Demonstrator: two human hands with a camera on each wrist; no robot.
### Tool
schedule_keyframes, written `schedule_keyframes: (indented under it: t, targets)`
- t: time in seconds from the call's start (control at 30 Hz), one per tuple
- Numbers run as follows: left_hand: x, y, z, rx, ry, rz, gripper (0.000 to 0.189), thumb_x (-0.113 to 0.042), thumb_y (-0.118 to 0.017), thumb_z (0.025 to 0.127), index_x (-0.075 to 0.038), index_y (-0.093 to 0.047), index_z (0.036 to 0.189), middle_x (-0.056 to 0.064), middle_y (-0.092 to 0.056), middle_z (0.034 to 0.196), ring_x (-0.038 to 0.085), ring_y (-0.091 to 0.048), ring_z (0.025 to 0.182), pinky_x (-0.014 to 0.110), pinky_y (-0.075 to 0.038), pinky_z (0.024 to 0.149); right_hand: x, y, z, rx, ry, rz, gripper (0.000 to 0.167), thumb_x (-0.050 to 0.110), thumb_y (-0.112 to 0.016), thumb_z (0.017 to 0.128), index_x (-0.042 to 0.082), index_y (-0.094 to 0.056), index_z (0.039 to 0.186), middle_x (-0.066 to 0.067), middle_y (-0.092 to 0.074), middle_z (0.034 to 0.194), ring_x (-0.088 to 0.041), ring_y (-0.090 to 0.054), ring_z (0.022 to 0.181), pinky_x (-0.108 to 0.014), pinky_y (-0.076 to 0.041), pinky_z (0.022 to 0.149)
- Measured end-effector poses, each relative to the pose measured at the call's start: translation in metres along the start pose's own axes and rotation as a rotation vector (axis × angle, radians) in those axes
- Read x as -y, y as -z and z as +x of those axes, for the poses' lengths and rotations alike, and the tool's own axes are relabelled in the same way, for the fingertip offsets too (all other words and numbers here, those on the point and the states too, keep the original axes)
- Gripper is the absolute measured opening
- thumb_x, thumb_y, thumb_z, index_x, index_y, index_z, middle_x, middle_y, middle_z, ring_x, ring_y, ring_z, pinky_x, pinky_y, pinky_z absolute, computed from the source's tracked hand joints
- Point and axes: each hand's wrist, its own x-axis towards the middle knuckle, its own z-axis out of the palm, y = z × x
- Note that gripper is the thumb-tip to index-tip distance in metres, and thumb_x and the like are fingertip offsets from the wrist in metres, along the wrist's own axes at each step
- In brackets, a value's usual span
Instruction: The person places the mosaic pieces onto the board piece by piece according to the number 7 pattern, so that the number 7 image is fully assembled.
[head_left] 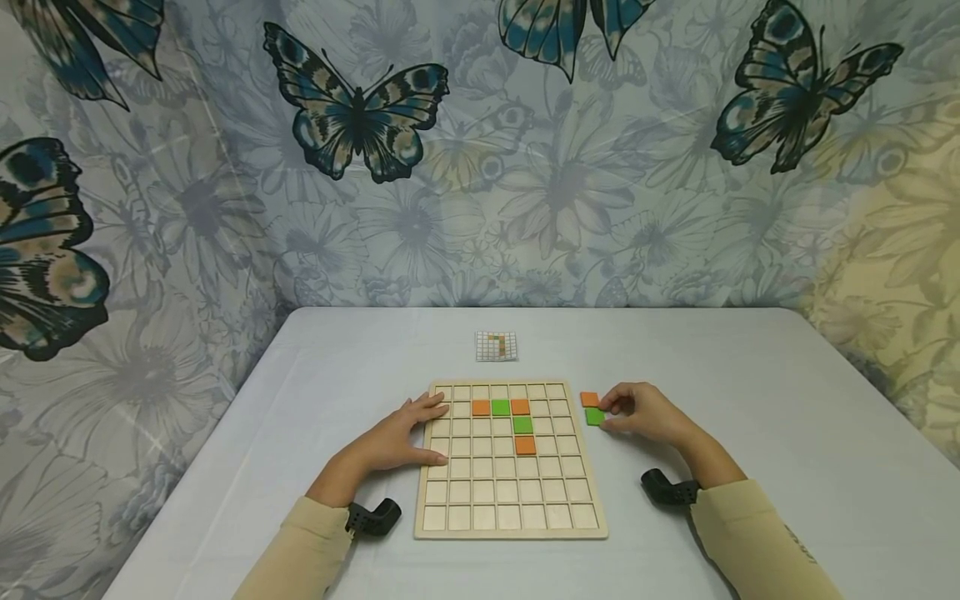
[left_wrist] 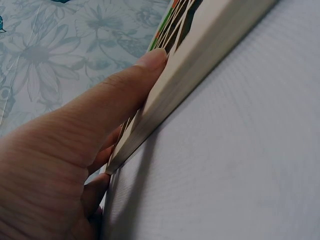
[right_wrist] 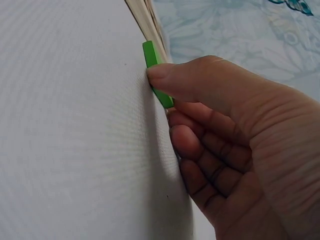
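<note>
A light wooden grid board (head_left: pixel 512 534) lies on the table. My left hand (head_left: pixel 392 439) rests on its left edge with fingers spread, the thumb (left_wrist: pixel 127 87) lying over the raised rim. Beyond the board's right side, my right hand (head_left: pixel 647 413) pinches a green square tile (head_left: pixel 593 417), its thumb on the tile's face and the other fingers curled beneath. Just behind that tile lies an orange tile (head_left: pixel 588 399). On the board, a row of orange (head_left: pixel 481 407), green (head_left: pixel 500 407) and orange (head_left: pixel 520 407) tiles has a green (head_left: pixel 522 425) and an orange tile (head_left: pixel 526 446) running down from its right end.
A small card (head_left: pixel 496 347) printed with a grid and coloured squares lies behind the board. White cloth covers the table (head_left: pixel 360 350). Butterfly-patterned fabric (head_left: pixel 420 242) hangs behind and beside it. Black wrist devices (head_left: pixel 375 517) sit on both forearms.
</note>
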Motion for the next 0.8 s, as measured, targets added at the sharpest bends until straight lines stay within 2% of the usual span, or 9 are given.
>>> schedule_keyframes:
  t: [0.43,0.8]
  targets:
    - [0.0,0.001,0.0,0.003,-0.003,0.004,0.083,-0.045,-0.076,0.072,-0.016,-0.042,0.142,0.004,-0.024,0.155,0.037,-0.008,0.144,0.059,-0.012,0.115,-0.002,0.002,0.0,0.027,0.006,0.049,0.021,0.006,-0.076,0.074,-0.001,-0.066,0.091,-0.005,-0.064,0.083,-0.006,-0.054,0.072,-0.02,-0.048,0.063]
    - [0.002,0.0,0.0,0.002,-0.003,0.01,0.083,-0.045,-0.077,0.072,-0.015,-0.042,0.142,0.004,-0.025,0.155,0.038,-0.009,0.144,0.057,-0.012,0.115,0.008,0.004,0.0,0.015,0.063,0.039,0.023,0.01,-0.075,0.076,-0.002,-0.067,0.094,-0.01,-0.067,0.091,-0.011,-0.059,0.08,-0.022,-0.051,0.068]
